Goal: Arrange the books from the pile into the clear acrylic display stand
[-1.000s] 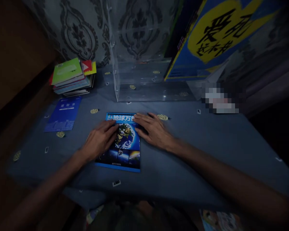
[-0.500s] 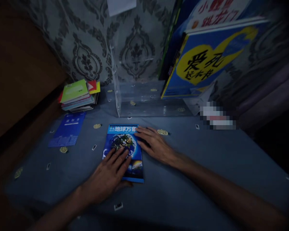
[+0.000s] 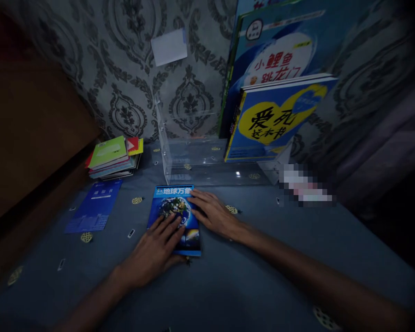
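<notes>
A blue book [image 3: 174, 205] with a globe on its cover lies closed on the cloth-covered table [image 3: 263, 286]. My left hand [image 3: 154, 253] rests on its lower left part with the fingers spread flat, covering some of the cover. At the right edge is my right hand [image 3: 212, 214], fingers stretched out and touching the cover's upper right side. Just beyond the book's top edge stands a clear acrylic rack [image 3: 210, 175].
Several picture books [image 3: 269, 120] lean upright in the rack's right side. A stack of small books [image 3: 109, 152] and a blue booklet [image 3: 95, 206] lie to the left. A white card [image 3: 169, 47] is on the patterned wall, and a blurred-out item [image 3: 306, 184] sits at right.
The book has slid forward under both hands, closer to the rack, uncovering a printed pineapple below it. The view has tilted up, showing more wall and picture books.
</notes>
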